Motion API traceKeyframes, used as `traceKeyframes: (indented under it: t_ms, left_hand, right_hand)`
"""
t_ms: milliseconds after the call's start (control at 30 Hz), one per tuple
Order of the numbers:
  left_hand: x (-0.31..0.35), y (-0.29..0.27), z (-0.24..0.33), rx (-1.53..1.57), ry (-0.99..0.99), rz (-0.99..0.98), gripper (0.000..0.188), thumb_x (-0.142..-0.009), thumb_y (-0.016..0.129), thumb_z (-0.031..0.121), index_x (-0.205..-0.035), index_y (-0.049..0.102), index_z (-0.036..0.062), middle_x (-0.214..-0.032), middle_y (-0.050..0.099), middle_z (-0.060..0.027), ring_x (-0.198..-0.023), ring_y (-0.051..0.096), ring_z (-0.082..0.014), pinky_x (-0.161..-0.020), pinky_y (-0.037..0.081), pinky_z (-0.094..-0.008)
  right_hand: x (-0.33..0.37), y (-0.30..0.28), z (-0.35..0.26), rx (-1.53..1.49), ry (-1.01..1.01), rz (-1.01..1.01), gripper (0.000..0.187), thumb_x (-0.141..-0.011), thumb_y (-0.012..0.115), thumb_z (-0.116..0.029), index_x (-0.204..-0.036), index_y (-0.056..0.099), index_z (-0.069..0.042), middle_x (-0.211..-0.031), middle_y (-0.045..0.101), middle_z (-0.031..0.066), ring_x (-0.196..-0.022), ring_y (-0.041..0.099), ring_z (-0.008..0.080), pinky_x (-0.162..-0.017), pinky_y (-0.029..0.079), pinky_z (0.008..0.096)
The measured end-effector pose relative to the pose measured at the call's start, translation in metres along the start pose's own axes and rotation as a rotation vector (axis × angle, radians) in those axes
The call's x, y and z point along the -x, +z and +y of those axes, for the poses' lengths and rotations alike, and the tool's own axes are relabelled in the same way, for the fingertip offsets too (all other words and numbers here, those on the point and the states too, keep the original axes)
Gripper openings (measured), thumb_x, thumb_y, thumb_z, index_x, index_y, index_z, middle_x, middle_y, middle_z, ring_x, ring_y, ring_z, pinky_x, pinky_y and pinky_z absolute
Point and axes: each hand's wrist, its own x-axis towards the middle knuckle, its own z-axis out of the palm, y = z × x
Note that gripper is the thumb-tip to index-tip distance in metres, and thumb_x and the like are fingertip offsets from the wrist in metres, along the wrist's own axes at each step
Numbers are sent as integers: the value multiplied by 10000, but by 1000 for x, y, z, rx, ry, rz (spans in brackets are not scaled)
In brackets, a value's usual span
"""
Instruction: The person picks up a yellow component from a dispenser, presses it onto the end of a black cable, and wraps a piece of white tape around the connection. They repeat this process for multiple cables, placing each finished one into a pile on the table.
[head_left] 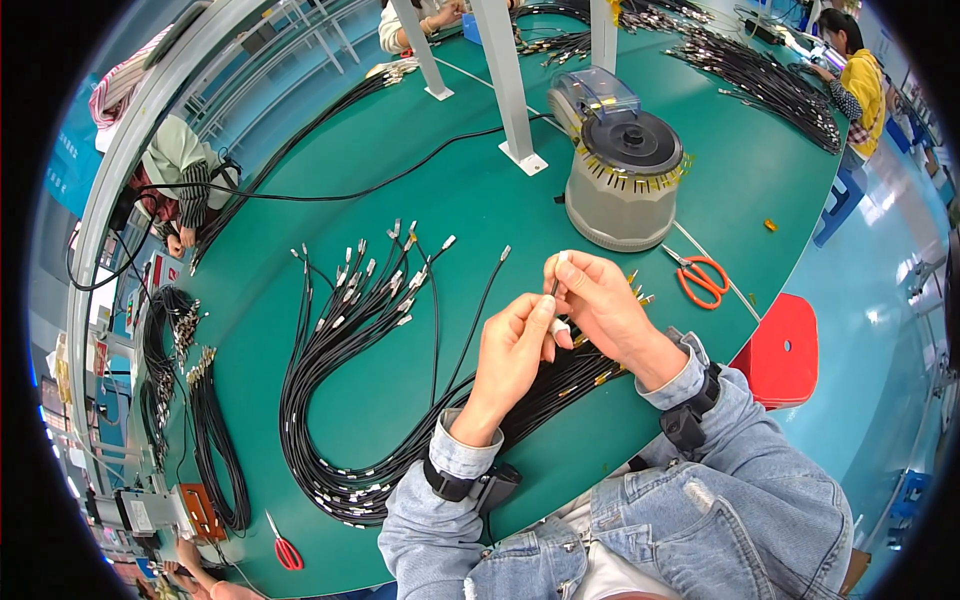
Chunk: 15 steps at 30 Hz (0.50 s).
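Note:
My left hand (512,352) and my right hand (600,300) meet above the table, fingers closed in a pinch. Between their fingertips is a short dark stretch of black cable (556,286); its end is mostly covered by the fingers. White material shows at the fingertips of both hands, too small to identify. Beneath my hands runs a bundle of black cables (545,400), some ends with yellow pieces near my right wrist. A large bundle (300,430) curves in a U to the left, its silver connectors fanned out on the green table (400,210).
A round grey tape dispenser (620,195) with yellow strips stands beyond my right hand. Orange-handled scissors (700,281) lie right, red-handled scissors (288,553) at the near left. A red stool (782,350) is beside the table. Metal posts (508,90) rise behind; other people sit around.

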Motion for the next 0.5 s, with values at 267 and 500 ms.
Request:
traceKeyframes:
  t_ms: [267, 500]
  left_hand:
    - [-22, -23, -60, -1193, 608, 203, 150, -817, 606, 121, -913, 637, 10, -796, 600, -87, -700, 557, -196, -626, 449, -311]
    - [-29, -38, -55, -894, 381, 265, 197, -756, 658, 143, -911, 624, 27, -872, 566, -130, -868, 523, -305, -760, 430, -386]
  right_hand:
    - [15, -30, -42, 413, -271, 308, 173, -893, 529, -136, -974, 564, 13, -767, 496, -6, -706, 456, 82, -683, 382, 213]
    - [7, -76, -119, 714, -395, 376, 149, -877, 530, -112, -928, 592, 13, -752, 517, -16, -715, 454, 67, -670, 369, 195]
